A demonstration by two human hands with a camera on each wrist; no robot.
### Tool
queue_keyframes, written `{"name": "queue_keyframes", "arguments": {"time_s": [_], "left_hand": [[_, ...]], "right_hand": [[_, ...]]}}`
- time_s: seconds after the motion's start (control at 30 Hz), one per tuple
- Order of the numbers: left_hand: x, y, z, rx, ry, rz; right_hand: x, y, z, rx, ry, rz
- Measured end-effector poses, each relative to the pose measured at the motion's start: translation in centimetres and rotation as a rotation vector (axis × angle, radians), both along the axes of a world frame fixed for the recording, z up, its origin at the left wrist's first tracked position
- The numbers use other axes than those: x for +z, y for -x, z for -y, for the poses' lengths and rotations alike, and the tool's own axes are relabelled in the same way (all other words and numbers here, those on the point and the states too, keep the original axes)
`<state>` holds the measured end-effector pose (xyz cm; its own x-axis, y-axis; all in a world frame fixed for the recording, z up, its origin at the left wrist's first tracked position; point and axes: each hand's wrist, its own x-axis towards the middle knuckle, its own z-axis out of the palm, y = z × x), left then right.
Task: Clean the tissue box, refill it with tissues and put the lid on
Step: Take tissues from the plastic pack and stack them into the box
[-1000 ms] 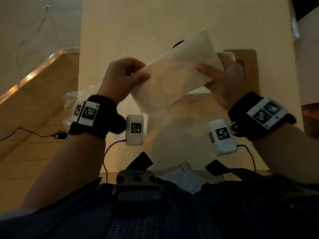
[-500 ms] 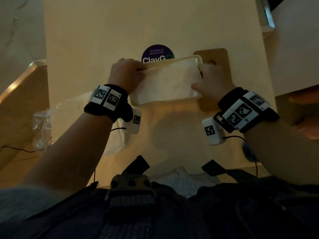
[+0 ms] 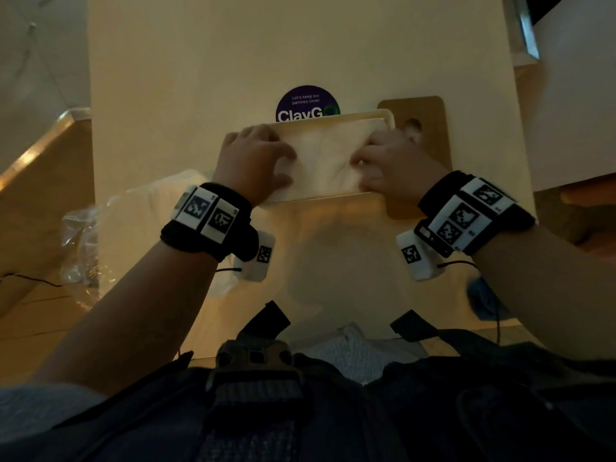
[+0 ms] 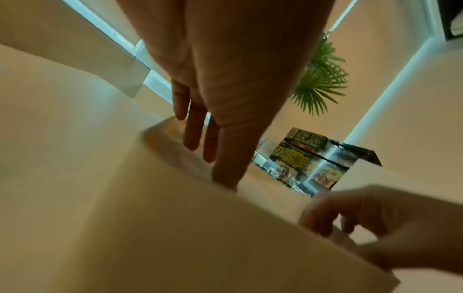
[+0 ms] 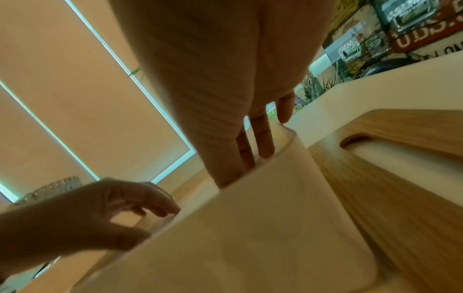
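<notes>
The right hand [image 5: 225, 99] reaches down with straight fingers [image 5: 263, 142] into the open top of the white tissue box [image 5: 263, 228], at its right end. The left hand [image 5: 82, 214] dips loosely curled fingers into the box's left end. The wooden lid [image 5: 400, 188], with its slot, lies flat just right of the box.

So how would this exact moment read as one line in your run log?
step: refill | tissues in tissue box | left hand, right hand pressing them down | wooden lid off, beside box
</notes>
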<state>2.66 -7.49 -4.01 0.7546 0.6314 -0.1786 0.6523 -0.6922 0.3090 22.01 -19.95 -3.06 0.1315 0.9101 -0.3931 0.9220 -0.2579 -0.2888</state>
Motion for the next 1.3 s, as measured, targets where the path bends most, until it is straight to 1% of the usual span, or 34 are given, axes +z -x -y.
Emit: {"name": "queue_keyframes", "arguments": {"time_s": [0.1, 0.13, 0.23, 0.27, 0.3, 0.37, 0.4, 0.47, 0.53, 0.63, 0.77, 0.87, 0.97, 1.1, 1.2, 1.27, 1.3], "left_hand": [[-0.4, 0.5, 0.6, 0.037, 0.008, 0.007], [-0.5, 0.6, 0.8, 0.041, 0.019, -0.012], [-0.6, 0.5, 1.4, 0.033, 0.019, -0.071], [-0.5, 0.4, 1.5, 0.039, 0.007, -0.06], [-0.5, 0.4, 1.6, 0.05, 0.006, -0.038], [-0.3, 0.3, 1.9, 0.058, 0.037, -0.007], [-0.3, 0.3, 2.2, 0.051, 0.055, -0.011], [-0.5, 0.2, 2.6, 0.036, 0.07, -0.021], [-0.9, 0.2, 3.0, 0.042, 0.064, 0.001], [-1.4, 0.0, 2.9, 0.046, 0.059, 0.014], [-1.6, -0.2, 2.7, 0.037, 0.081, 0.005], [-1.6, -0.2, 2.8, 0.044, 0.082, 0.014], [-1.5, -0.2, 2.8, 0.056, 0.1, 0.034], [-1.1, -0.3, 2.8, 0.067, 0.136, 0.033], [-0.8, -0.5, 2.8, 0.064, 0.12, 0.029], [-0.7, -0.7, 2.8, 0.1, 0.117, 0.097], [-0.6, -0.9, 2.8, 0.123, 0.114, 0.157]], "right_hand": [[0.1, -0.7, -0.1, -0.053, -0.131, 0.004], [0.1, -1.0, -0.1, -0.053, -0.133, 0.022], [0.0, -1.4, -0.4, -0.008, -0.011, 0.101], [0.1, -1.6, -0.7, -0.04, -0.032, 0.092], [0.3, -1.8, -1.0, -0.108, -0.097, 0.076], [0.5, -2.3, -1.6, -0.294, -0.252, 0.079], [0.5, -2.5, -1.8, -0.356, -0.288, 0.103], [0.2, -2.8, -2.2, -0.409, -0.259, 0.145], [-0.1, -2.8, -2.5, -0.419, -0.226, 0.158], [-0.2, -2.7, -2.7, -0.45, -0.25, 0.167], [-0.6, -2.7, -2.4, -0.437, -0.217, 0.195], [-1.2, -2.6, -2.1, -0.468, -0.213, 0.13], [-1.5, -2.2, -1.9, -0.505, -0.305, 0.078], [-1.7, -2.3, -1.4, -0.413, -0.445, 0.16], [-1.8, -2.4, -1.3, -0.381, -0.471, 0.171], [-1.6, -2.4, -1.3, -0.339, -0.511, 0.116], [-1.4, -2.3, -1.3, -0.306, -0.55, 0.047]]}}
